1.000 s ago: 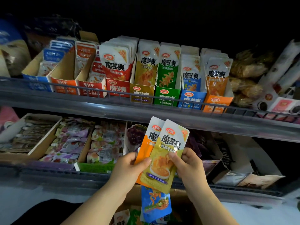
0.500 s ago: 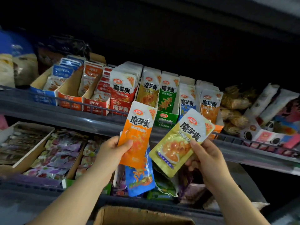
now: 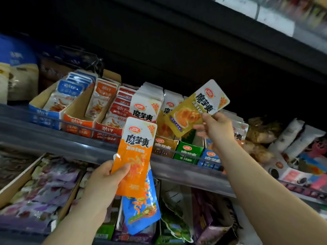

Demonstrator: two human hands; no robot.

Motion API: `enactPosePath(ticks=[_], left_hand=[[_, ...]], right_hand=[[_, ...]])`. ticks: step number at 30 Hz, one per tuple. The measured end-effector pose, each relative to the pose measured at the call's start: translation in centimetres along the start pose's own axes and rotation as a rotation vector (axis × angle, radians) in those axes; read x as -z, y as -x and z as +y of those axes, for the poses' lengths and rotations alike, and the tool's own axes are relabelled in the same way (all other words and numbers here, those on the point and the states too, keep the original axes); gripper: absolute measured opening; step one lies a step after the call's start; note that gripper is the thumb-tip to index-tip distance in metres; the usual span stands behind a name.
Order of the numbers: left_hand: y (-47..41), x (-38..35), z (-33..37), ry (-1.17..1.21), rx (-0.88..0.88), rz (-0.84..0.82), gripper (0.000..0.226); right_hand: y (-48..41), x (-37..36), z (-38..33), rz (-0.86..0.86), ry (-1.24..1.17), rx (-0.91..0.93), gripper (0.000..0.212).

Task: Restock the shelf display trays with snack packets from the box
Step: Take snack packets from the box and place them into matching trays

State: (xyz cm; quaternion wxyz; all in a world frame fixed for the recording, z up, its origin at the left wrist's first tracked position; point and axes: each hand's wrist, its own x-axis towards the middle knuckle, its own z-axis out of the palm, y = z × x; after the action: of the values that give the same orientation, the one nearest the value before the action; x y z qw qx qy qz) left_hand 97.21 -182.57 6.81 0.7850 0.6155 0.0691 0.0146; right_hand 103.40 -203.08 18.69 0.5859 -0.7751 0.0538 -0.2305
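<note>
My left hand [image 3: 104,181] grips an orange snack packet [image 3: 136,156] with a blue packet [image 3: 143,207] fanned out behind it, held in front of the shelf rail. My right hand [image 3: 215,127] pinches a yellow packet [image 3: 196,107] by its right edge, tilted, just above the yellow display tray [image 3: 165,145] on the upper shelf. That tray stands in a row with a green tray [image 3: 190,151] and a blue tray [image 3: 210,159], each holding upright packets. The box is out of view.
Further left on the same shelf stand blue, orange and red trays [image 3: 77,121] of other packets. A wire rail [image 3: 53,119] runs along the shelf front. Wrapped snacks [image 3: 261,133] lie at the right. The lower shelf holds cardboard trays [image 3: 40,188] of purple packets.
My right hand has lifted the yellow packet up and right, away from the left hand's packets, to the yellow tray. The view has tilted upward and the box has left the frame.
</note>
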Motion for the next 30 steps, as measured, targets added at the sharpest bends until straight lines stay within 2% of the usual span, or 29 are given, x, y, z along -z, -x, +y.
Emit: enactPosePath(ticks=[3,7,12,15,17,19,21,25,28,30], left_hand=[[-0.5,0.4,0.5,0.008,-0.015,0.022,0.007],[-0.6,0.9,0.6,-0.101,-0.057,0.027,0.011],[-0.5,0.8,0.4,-0.12,-0.026,0.023,0.013],[-0.4,0.8,0.5,-0.106,-0.03,0.005,0.013],[-0.3,0.9,0.6,-0.122,-0.041,-0.004,0.013],[-0.3,0.9,0.5,-0.14,-0.048,-0.003,0.013],[-0.2,0.8,0.4,-0.149,-0.047,-0.002,0.014],[-0.2,0.3,0.3,-0.135,-0.044,-0.007,0.015],[-0.3,-0.3,0.1,-0.124,-0.02,-0.032,0.012],[-0.1,-0.7,-0.1,-0.112,0.014,-0.053,0.008]], right_hand=[[-1.4,-1.8,0.1,0.009,0.079,0.037,0.009],[-2.2,-3.4,0.5,-0.08,0.175,-0.038,0.011],[-2.6,-4.2,1.4,-0.078,0.361,0.007,0.036],[-2.6,-4.2,1.8,-0.136,0.439,-0.005,0.024],[-2.8,-4.3,2.0,-0.165,0.464,0.011,0.025],[-3.0,-4.4,2.0,-0.166,0.525,0.054,0.026],[-3.1,-4.8,2.1,-0.13,0.575,0.08,0.015],[-3.2,-5.1,2.1,-0.069,0.703,0.076,0.047],[-2.9,-5.2,2.1,-0.053,0.715,0.086,0.051],[-2.5,-5.2,2.4,0.003,0.706,0.181,0.049]])
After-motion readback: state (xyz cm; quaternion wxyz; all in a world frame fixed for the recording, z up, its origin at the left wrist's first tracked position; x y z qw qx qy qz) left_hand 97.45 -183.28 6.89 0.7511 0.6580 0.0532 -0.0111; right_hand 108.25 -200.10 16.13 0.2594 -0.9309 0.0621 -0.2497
